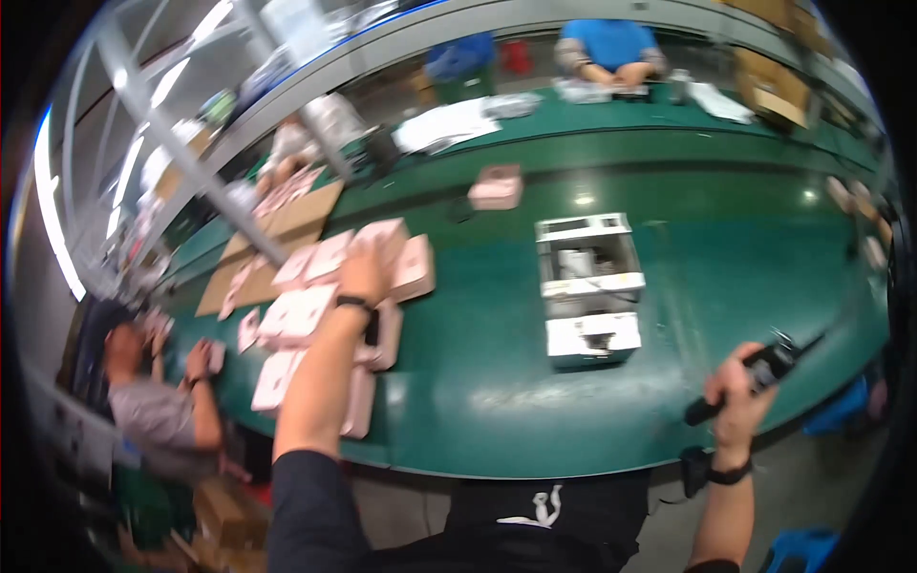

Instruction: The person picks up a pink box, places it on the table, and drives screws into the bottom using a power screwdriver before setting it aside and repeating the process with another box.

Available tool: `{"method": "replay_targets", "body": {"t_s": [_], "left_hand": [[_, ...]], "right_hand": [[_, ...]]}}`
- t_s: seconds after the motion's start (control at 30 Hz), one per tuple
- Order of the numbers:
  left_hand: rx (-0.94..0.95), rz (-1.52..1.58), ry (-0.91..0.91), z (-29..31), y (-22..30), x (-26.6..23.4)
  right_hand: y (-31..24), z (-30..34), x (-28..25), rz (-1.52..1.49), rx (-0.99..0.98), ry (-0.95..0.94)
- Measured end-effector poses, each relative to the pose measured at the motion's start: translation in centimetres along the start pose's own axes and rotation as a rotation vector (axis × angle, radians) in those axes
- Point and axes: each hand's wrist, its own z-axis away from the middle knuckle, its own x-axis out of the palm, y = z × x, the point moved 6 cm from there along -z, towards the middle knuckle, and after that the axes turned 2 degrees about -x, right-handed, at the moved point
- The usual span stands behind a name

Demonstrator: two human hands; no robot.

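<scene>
Head view, only one. Landmark: open white box (587, 286) sitting on the green table (726, 286), roughly mid-frame.

Left hand (363, 270) is stretched out well to the left of the white box, over a spread of pink boxes (315, 315). Fingers curled down onto a pink box at the top of that spread, touching it; blur hides whether they actually clamp it, cannot tell. Dark band on that wrist, dark sleeve on the upper arm.

Right hand (737, 390) is below and to the right of the white box, off the near table edge. Fingers wrapped tight round a black handheld device (755, 374), long and tilted, its upper end pointing up-right. Black wrist strap under the hand.

White box: lid flaps open, white insert pieces inside, contents too blurred to tell.

A lone pink box (497, 187) lies above-left of the white box, apart from the pile. Flat brown cardboard (287, 229) lies further left, beyond the pink spread.

Far behind the white box a person in a blue shirt (611, 48) sits with hands on the far table side, white papers (447, 124) to their left. Left of the pink spread, at the frame edge, another person in a grey shirt (153, 411) handles small pink pieces.
</scene>
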Motion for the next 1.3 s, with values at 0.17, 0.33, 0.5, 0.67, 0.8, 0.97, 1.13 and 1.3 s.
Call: {"method": "replay_targets", "body": {"t_s": [0.17, 0.33, 0.5, 0.67, 0.8, 0.97, 1.13, 1.3], "left_hand": [[0.032, 0.17, 0.118, 5.5, -0.6, -5.3], [0.354, 0.387, 0.196, 14.3, 8.4, -12.5], [0.619, 0.535, 0.058, 23.9, 13.6, -12.5], [0.885, 0.575, -0.005, 26.0, 19.8, -12.0], [0.787, 0.76, -0.126, 23.2, 20.3, -12.9], [0.679, 1.016, -0.396, 21.8, 20.3, -10.0], [0.713, 1.093, -0.413, 20.7, 22.2, -9.8], [0.726, 1.104, -0.373, 20.7, 21.5, -8.4]], "right_hand": [[0.7, -0.1, 1.4, 0.038, -0.022, -0.024], [-0.3, 0.2, 0.2, 0.015, -0.048, -0.034], [-0.5, -0.7, 2.5, 0.046, -0.003, -0.07], [-0.9, -1.0, 4.0, 0.197, -0.011, -0.15], [-4.1, -0.4, 7.3, -0.191, -0.13, -0.15], [-6.7, -1.6, 14.6, -0.187, -0.152, -0.273], [-4.8, -3.3, 17.6, -0.048, -0.173, -0.351], [-3.7, -3.4, 17.5, -0.006, -0.078, -0.386]]}}
